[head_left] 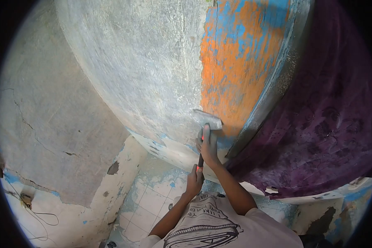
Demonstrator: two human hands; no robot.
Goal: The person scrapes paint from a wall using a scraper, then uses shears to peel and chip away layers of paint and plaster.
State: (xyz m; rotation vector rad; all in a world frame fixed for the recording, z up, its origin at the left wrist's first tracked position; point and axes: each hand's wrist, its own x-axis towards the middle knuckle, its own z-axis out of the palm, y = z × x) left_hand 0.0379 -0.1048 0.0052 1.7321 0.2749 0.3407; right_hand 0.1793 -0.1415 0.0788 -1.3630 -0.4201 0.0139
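Observation:
A scraper with a wide flat blade [207, 119] and a black and red handle lies against the wall, at the border between the grey-white surface [144, 66] and the patchy orange and blue paint [235, 78]. Wrapped round the handle just below the blade is my right hand [208, 144], its thumb pointing up toward the blade. My left hand [195, 181] grips the lower end of the same handle. Part of the blade's edge rests over the orange paint.
A dark purple cloth [318, 132] hangs on the right beside the wall's edge. At left stands another grey wall [49, 107] with cracks and chipped patches. Loose wires [39, 215] hang at lower left. Below is a tiled floor [146, 202] with whitish and blue stains.

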